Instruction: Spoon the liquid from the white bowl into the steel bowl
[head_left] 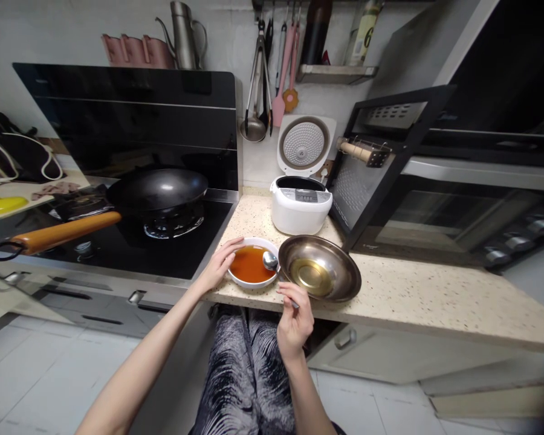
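Note:
A white bowl [236, 281] of clear orange-red liquid stands near the counter's front edge. My left hand [218, 264] holds its left rim, with the fingers stretched along the edge. In my right hand [297, 317] is a metal spoon [270, 260], its handle pinched between closed fingers. The spoon's head is over the right side of the bowl, at the liquid; whether it dips in is hard to tell. Right beside the bowl sits a metal pan [344, 275] with a pool of yellowish, oil-like liquid in its bottom.
Behind the bowl, a white rice cooker [301, 211] stands with its lid up. A black wok [158, 190] with a wooden handle rests on the stove [185, 257] to the left. An oven [457, 211] is at the right. Tongs [259, 78] and other utensils hang on the wall.

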A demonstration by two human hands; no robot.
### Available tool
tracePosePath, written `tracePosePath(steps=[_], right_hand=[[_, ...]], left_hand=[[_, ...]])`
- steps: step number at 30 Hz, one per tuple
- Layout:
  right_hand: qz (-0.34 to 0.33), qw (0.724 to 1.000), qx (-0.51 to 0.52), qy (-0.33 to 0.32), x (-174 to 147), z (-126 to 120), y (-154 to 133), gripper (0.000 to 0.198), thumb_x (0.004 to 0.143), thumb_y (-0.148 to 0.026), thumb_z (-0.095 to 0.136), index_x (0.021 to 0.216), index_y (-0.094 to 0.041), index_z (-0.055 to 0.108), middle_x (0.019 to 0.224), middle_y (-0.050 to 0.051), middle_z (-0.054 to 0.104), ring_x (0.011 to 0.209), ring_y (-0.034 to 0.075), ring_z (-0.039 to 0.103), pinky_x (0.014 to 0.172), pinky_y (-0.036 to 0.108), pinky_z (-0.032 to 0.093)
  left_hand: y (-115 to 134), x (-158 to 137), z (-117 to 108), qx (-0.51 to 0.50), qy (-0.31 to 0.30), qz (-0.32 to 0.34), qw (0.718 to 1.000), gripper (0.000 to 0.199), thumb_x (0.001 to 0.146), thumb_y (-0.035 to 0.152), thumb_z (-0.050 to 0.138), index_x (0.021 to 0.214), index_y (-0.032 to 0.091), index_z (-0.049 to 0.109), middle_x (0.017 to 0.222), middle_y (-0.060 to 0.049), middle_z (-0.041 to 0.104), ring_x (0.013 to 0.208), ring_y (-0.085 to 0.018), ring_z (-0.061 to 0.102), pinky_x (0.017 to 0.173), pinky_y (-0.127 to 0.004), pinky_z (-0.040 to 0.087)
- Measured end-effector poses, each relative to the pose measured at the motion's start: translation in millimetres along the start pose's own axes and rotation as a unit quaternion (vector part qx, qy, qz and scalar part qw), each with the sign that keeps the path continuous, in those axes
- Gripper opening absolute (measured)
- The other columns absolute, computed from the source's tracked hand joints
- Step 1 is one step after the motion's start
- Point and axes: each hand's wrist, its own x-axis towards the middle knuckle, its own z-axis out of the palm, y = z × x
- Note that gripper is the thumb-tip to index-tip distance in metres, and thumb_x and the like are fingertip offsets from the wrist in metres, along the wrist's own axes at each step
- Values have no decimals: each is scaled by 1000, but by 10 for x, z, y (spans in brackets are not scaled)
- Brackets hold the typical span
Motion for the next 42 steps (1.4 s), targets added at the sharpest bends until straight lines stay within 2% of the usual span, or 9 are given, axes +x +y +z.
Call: tracePosePath(steps=[4,17,29,42], right_hand=[[19,1000,9,-23,-41,77,-15,18,102,-15,50,98,-22,66,96,5,74,93,18,72,84,35,59],[55,998,8,-37,-76,123,15,19,103,-18,50,95,-21,67,96,6,74,92,18,71,84,35,58],[83,996,20,-36,-84,132,18,20,103,-20,50,93,-21,68,96,5,74,93,18,71,86,34,57],[95,995,32,-5,-54,119,-27,20,103,-22,50,92,-21,67,93,5,73,91,17,71,84,35,58]], left_hand=[[-4,2,8,-4,4,0,1000,45,106,45,39,131,21,68,153,-13,56,145,-30,49,127,-54,31],[-17,3,12,-3,-1,-5,1000,45,107,44,38,133,21,67,154,-13,55,146,-29,48,127,-54,30],[-3,9,9,-7,3,-5,1000,45,106,45,40,131,22,69,153,-13,56,145,-30,49,126,-53,31],[14,3,5,-4,1,-5,1000,45,106,44,39,132,21,68,154,-13,55,146,-29,49,127,-54,30]])
